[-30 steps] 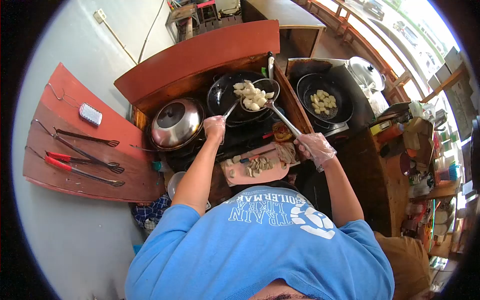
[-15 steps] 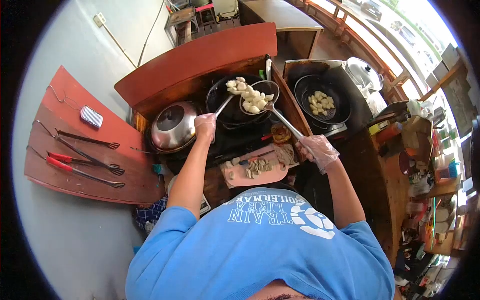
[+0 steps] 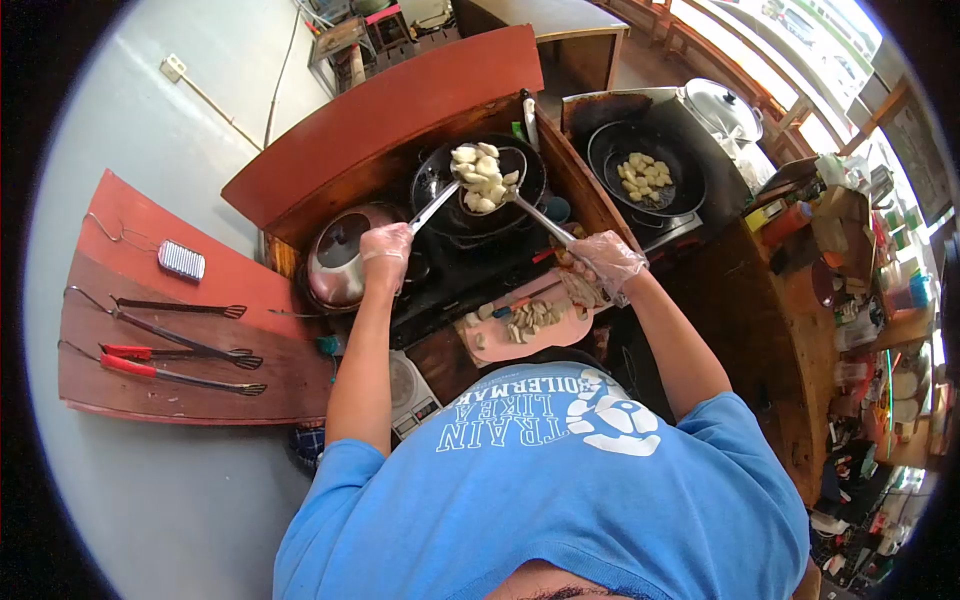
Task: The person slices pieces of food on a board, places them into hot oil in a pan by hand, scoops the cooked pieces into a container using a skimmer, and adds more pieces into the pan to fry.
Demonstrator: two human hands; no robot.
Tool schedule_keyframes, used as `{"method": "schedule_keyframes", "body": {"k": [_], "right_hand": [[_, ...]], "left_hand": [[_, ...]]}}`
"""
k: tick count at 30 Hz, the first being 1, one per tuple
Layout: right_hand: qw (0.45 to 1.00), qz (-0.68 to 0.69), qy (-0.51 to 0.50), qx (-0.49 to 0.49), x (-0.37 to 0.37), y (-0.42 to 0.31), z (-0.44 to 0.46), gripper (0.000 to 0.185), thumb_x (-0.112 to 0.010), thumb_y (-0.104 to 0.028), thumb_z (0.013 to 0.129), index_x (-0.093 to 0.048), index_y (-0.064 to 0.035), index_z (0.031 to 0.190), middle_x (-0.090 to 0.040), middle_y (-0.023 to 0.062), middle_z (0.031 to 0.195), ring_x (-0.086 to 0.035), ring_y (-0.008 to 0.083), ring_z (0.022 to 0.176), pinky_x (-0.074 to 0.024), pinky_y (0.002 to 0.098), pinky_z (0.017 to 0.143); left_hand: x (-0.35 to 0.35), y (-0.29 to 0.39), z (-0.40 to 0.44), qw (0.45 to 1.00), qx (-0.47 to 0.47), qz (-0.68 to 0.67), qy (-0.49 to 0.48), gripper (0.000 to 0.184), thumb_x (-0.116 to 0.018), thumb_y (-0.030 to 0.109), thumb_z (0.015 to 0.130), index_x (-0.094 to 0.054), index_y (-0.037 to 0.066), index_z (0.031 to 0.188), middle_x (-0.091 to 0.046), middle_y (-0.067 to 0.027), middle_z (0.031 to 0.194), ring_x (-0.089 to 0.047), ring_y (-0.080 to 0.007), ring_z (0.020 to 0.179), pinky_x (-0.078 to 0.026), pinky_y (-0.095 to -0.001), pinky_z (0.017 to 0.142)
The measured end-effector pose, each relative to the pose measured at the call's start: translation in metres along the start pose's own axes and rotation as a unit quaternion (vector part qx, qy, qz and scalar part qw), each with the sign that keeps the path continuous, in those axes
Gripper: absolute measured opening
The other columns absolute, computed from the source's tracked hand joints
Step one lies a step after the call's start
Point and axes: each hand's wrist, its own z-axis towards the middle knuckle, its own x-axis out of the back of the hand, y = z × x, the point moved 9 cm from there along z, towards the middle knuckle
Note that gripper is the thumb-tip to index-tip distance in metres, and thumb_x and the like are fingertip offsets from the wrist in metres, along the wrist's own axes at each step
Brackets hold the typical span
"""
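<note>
My left hand (image 3: pixel 385 252), in a clear plastic glove, is closed round the handle of a long metal cooking utensil (image 3: pixel 437 204); its head is mostly hidden by pale food pieces. In my right hand (image 3: pixel 608 264), also gloved, is the long handle of a round skimmer (image 3: pixel 545 218). Both utensil heads meet over a dark wok (image 3: pixel 425 185). Pale chunky pieces (image 3: pixel 482 177) are heaped in the skimmer and against the left utensil, above the wok.
At the right, a second wok (image 3: pixel 672 200) holds pale yellowish pieces. A domed metal lid (image 3: pixel 340 265) sits left of the first wok. Near my body lies a pink cutting board (image 3: pixel 495 348) with sliced pieces and a knife. Tongs (image 3: pixel 180 375) rest on the red-brown board at left.
The left utensil and the skimmer have come closer together over the wok. The pale pieces now form one tighter heap. My right hand has shifted slightly left and up; my view has tilted a little.
</note>
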Motion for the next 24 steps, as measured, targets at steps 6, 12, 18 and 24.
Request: {"method": "schedule_keyframes", "body": {"k": [6, 12, 18, 24], "right_hand": [[0.998, 0.055, -0.005, -0.027, -0.016, 0.021, 0.009, 0.024, -0.065, -0.024, 0.088, -0.066, -0.0024, 0.076, -0.054, 0.0007, 0.057, -0.047, 0.0097, 0.044, -0.0351, 0.0256, 0.04], [0.993, 0.109, -0.015, -0.048, -0.024, 0.048, 0.013, 0.024, -0.065, -0.024, 0.087, -0.068, -0.0025, 0.078, -0.055, 0.0011, 0.057, -0.048, 0.0103, 0.046, -0.0364, 0.0261, 0.042], [0.996, 0.083, 0.003, 0.025, -0.025, 0.046, 0.0, 0.028, -0.062, -0.023, 0.092, -0.065, 0.0011, 0.079, -0.056, 0.0033, 0.06, -0.049, 0.0094, 0.046, -0.0378, 0.0247, 0.039], [0.998, 0.048, 0.033, 0.033, -0.021, 0.05, -0.01, 0.026, -0.064, -0.026, 0.09, -0.07, -0.0014, 0.082, -0.058, 0.0013, 0.063, -0.05, 0.0087, 0.048, -0.0402, 0.0234, 0.043]], "left_hand": [[0.011, 0.05, -0.017, 0.959, -0.153, 0.235, 0.04, 0.022, -0.061, 0.018, 0.087, -0.074, 0.004, 0.097, -0.07, -0.0203, 0.087, -0.068, -0.0344, 0.08, -0.053, -0.0401, 0.071], [0.013, 0.055, -0.019, 0.896, -0.244, 0.365, 0.066, 0.023, -0.057, 0.019, 0.09, -0.072, 0.006, 0.102, -0.066, -0.0156, 0.074, -0.065, -0.0335, 0.071, -0.053, -0.0444, 0.063], [0.03, 0.051, -0.02, 0.898, -0.242, 0.34, 0.142, 0.021, -0.058, 0.015, 0.087, -0.071, 0.005, 0.1, -0.065, -0.0161, 0.072, -0.064, -0.0336, 0.067, -0.052, -0.0451, 0.061], [0.015, 0.022, -0.02, 0.928, -0.137, 0.33, 0.103, 0.023, -0.054, 0.019, 0.089, -0.071, 0.003, 0.088, -0.066, -0.0216, 0.073, -0.065, -0.0385, 0.067, -0.052, -0.0482, 0.063]]}}
